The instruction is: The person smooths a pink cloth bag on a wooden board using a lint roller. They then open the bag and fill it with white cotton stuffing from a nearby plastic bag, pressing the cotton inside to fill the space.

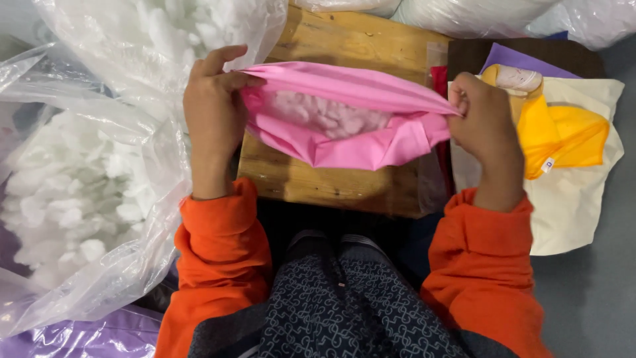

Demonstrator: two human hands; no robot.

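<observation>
Stuffing step in hand, by the look of it: pink fabric cover stretched taut between the two hands, mouth pulled wide, white fibre filling already showing inside. Left hand closed on the cover's left edge, thumb and fingers pinching the hem, index finger lifted a little. Right hand curled into a tight fist around the cover's right corner. Cover held just above the wooden bench, directly in front of the body, between both orange sleeves. Off to the outside of the left hand, a large clear plastic bag full of loose white filling, close by. Beyond the right hand, a yellow fabric piece lying on a cream cloth, with a purple piece tucked behind. Judging from the half-full pocket, next move likely calls for freeing one hand, probably the left as nearest the bag, while keeping the mouth open with the other.
</observation>
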